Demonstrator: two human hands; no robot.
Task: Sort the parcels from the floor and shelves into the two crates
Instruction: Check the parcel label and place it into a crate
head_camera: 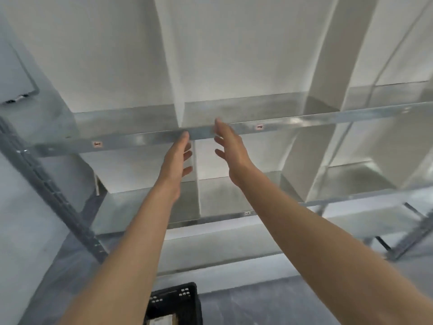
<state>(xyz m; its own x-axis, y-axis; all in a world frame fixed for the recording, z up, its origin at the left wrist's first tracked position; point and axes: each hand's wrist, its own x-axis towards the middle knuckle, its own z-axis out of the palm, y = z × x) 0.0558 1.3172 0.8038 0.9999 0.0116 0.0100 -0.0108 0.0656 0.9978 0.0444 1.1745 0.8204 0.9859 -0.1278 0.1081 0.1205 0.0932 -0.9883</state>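
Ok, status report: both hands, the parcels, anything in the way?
Left hand open, empty; right hand open, empty; both raised at the galvanised metal shelf. No parcel visible on it. Black plastic crate below, contents unclear. Nothing blocking.

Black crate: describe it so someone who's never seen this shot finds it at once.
Start at the metal shelving that fills the view and drop below its lowest shelf. At the bottom edge, between the two forearms, sits the black crate. It alone is dark slotted plastic; its neighbours are pale metal.
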